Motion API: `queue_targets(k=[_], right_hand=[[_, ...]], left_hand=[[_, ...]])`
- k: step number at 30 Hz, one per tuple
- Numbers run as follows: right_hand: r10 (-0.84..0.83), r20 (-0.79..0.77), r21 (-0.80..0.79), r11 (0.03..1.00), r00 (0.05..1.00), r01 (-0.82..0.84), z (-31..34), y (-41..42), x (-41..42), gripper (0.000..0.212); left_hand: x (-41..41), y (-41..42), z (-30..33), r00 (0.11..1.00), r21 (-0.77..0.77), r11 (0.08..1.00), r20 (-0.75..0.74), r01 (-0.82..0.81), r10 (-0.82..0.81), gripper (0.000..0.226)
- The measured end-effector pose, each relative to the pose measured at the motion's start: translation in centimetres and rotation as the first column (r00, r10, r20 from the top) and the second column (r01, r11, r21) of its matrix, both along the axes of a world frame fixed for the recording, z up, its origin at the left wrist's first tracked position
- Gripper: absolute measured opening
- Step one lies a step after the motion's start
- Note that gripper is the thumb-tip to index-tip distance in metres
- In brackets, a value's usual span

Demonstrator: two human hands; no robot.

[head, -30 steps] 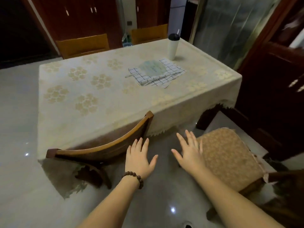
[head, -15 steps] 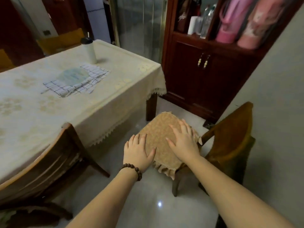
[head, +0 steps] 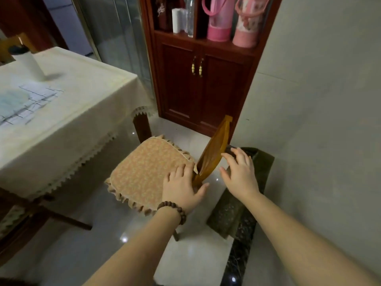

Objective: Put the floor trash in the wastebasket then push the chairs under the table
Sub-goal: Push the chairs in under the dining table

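Both hands reach toward the chair (head: 148, 172) from opposite sides of its backrest (head: 214, 153). Left hand (head: 182, 187), with a beaded bracelet (head: 175, 210) at the wrist, lies open and flat on the rear edge of the seat cushion (head: 144, 170), thumb spread toward the backrest's lower end. Right hand (head: 240, 172) is open too, fingers spread and slightly curled just behind the backrest; whether it touches the wood I cannot tell.

That chair stands on a glossy pale tiled floor (head: 115, 234), pulled out from the table (head: 68, 112), its seat near the table's corner leg (head: 142, 126) but not under the top. A cream tablecloth (head: 82, 96) with a lace fringe covers the table and hangs over the edge closest to the seat. On top rest a white tumbler with a dark lid (head: 26, 62) and a checked cloth (head: 26, 100).

Behind the chair rises a dark red wooden cabinet (head: 198, 83) with 2 doors and open shelves carrying 2 pink containers (head: 231, 19). A plain grey wall (head: 319, 100) runs along the right, with a dark marble baseboard (head: 241, 234) at its foot just beside the chair's back. Open floor lies between the seat and the cabinet, and in the foreground beneath the arms. A second chair's dark legs (head: 41, 213) show under the table at lower left.
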State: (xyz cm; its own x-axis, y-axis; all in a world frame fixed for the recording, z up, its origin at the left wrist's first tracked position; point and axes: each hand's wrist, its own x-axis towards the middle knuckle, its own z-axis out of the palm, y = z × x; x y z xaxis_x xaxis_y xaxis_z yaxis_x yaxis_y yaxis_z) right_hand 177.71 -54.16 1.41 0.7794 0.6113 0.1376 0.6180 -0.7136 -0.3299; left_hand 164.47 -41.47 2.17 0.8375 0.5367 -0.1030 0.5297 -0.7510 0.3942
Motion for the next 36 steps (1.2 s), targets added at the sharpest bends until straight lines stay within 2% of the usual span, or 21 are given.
queue_targets(k=[5,9,12,15,24,27,31,36], right_hand=[[0.058,-0.024,-0.055,0.997,0.998,-0.059,-1.3,-0.9,3.9,0.051],[0.140,-0.011,-0.191,0.972,0.990,-0.140,-2.4,0.2,7.8,0.066],[0.232,0.009,-0.320,0.922,0.973,-0.217,-3.3,1.9,11.0,0.082],[0.383,0.011,-0.424,0.838,0.924,-0.342,-4.0,3.5,13.3,0.090],[0.762,0.035,-0.570,0.547,0.647,-0.613,-4.6,7.5,17.9,0.086],[0.863,0.032,-0.623,0.412,0.504,-0.665,-4.2,8.5,19.0,0.080],[0.963,0.031,-0.666,0.218,0.266,-0.714,-4.0,9.6,20.1,0.074],[0.990,0.068,-0.605,0.138,0.122,-0.784,-4.7,10.4,21.1,0.070]], left_hand=[[3.7,-1.2,-1.6,0.990,0.041,0.999,-0.144,0.020,-0.014,0.090],[5.9,-0.9,-3.8,0.968,0.079,0.995,-0.249,0.056,-0.035,0.100],[6.3,-0.6,-4.7,0.956,0.121,0.987,-0.285,0.103,-0.065,0.100],[6.3,-0.6,-4.7,0.945,0.122,0.984,-0.315,0.133,-0.089,0.098],[6.9,-0.5,-4.4,0.930,0.110,0.994,-0.366,0.012,0.029,0.087],[7.0,-0.5,-4.7,0.915,0.144,0.989,-0.394,-0.031,0.087,0.071],[7.4,-1.0,-4.7,0.871,0.176,0.971,-0.438,-0.160,0.223,0.053],[7.8,-1.5,-4.4,0.827,0.171,0.935,-0.436,-0.309,0.354,0.031]])
